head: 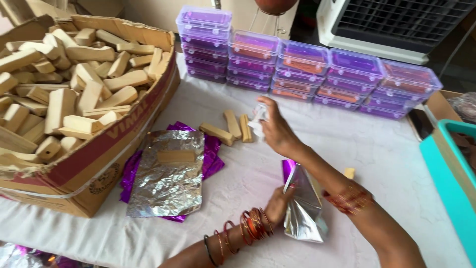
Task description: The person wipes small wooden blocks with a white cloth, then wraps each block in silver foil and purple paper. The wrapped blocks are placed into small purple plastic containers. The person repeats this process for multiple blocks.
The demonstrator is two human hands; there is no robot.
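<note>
Head view: left hand [278, 203] grip clamps foil wrapper [303, 208]; right hand [275, 130] pinches wrap scrap [258, 120].

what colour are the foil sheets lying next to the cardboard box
The foil sheets are silver on the upturned side and purple underneath, clearest in the head view.

Left hand [277, 204] pinching a silver foil pouch [303, 208] by its top edge. Right hand [277, 130] reaching over white cloth [347, 144], holding a small clear wrapper [258, 119], just beside three wooden blocks [229, 129]. Foil sheets [166, 173] lying flat, one block on top. Cardboard box [99, 164] heaped with blocks at left. Purple boxes [307, 74] stacked along the far edge.
</note>
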